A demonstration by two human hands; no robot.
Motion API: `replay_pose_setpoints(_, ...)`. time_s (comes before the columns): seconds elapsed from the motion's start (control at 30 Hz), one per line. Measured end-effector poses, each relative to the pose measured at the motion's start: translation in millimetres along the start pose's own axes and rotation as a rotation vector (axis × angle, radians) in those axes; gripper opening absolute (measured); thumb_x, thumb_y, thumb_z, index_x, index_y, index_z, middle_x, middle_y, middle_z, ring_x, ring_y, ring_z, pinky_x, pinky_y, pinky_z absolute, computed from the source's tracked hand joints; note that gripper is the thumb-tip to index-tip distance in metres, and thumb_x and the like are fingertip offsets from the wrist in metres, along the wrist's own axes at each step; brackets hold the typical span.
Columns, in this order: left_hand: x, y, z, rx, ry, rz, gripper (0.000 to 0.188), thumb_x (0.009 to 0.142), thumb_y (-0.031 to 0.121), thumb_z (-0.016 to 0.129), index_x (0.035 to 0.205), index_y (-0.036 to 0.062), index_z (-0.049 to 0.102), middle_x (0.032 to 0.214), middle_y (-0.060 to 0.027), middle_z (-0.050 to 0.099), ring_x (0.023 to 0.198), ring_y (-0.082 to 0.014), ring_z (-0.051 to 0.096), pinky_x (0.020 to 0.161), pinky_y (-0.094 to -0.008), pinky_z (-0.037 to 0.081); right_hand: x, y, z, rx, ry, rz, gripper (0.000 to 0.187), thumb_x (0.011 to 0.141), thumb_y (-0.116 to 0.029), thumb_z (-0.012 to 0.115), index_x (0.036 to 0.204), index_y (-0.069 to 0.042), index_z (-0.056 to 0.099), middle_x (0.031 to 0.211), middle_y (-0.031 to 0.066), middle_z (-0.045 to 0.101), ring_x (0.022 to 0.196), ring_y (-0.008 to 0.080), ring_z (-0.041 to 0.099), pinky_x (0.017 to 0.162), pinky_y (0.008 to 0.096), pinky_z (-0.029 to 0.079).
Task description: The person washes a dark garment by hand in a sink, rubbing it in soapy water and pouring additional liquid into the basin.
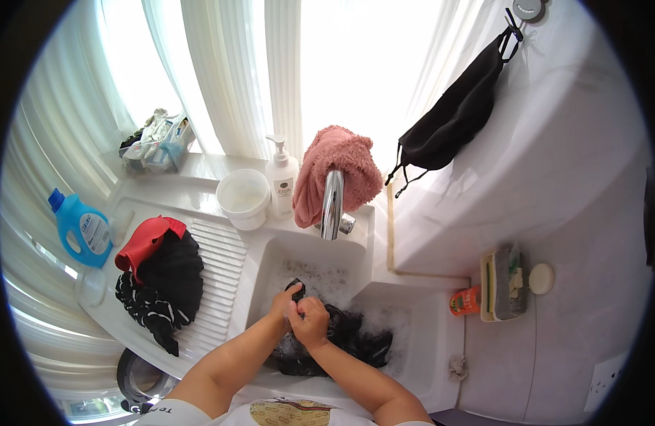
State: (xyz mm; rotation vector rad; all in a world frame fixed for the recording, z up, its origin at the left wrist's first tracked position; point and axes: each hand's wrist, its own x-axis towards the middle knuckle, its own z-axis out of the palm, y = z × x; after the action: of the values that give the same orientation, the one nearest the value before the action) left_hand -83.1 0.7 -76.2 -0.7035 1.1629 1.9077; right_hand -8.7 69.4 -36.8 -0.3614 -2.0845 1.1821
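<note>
Your left hand [282, 305], right hand [311, 324]: grip clenched around wet black garment [345, 326] in sudsy sink [262, 273]; chrome faucet [332, 206] at one o'clock.

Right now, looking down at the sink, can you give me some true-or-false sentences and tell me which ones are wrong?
1. The left hand holds black cloth. True.
2. The right hand is far from the left hand. False: the hands are close together.
3. The blue bottle stands right of the sink. False: it is on the left.
4. A pink towel hangs at the tap. True.
5. A black mask hangs on the wall. True.
</note>
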Motion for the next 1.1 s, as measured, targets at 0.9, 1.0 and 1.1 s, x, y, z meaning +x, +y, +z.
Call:
replay_pose_setpoints(0.9, 5, 19, 5, -0.239, -0.415, 0.006, 0.039, 0.091, 0.037, 0.051, 0.116, 0.0079, 0.054, 0.111, -0.0109, 0.061, 0.099, -0.0245, 0.060, 0.090, -0.0406, 0.047, 35, 38, -45, 0.121, -0.375, 0.078, 0.036, 0.076, -0.012, 0.061, 0.112, -0.006, 0.061, 0.113, 0.0171, 0.060, 0.106, 0.0314, 0.057, 0.091, 0.0379, 0.044)
replay_pose_setpoints(1.0, -48, 18, 37, -0.162, -0.426, 0.077, 0.046, 0.090, 0.046, 0.051, 0.115, 0.0069, 0.054, 0.117, -0.0119, 0.059, 0.103, -0.0241, 0.059, 0.090, -0.0405, 0.047, 35, -11, -47, -0.009, -0.093, -0.073, 0.038, 0.077, -0.019, 0.066, 0.112, -0.007, 0.060, 0.114, 0.0162, 0.058, 0.108, 0.0312, 0.055, 0.094, 0.0369, 0.042)
replay_pose_setpoints(1.1, -61, 3, 43, -0.045, -0.286, 0.146, 0.045, 0.088, 0.046, 0.056, 0.106, 0.0055, 0.058, 0.105, -0.0102, 0.060, 0.094, -0.0219, 0.059, 0.080, -0.0381, 0.048, 13, 10, -27, 0.003, -0.055, 0.064, 0.032, 0.078, -0.028, 0.070, 0.098, -0.004, 0.061, 0.100, 0.0141, 0.060, 0.095, 0.0294, 0.057, 0.085, 0.0366, 0.045)
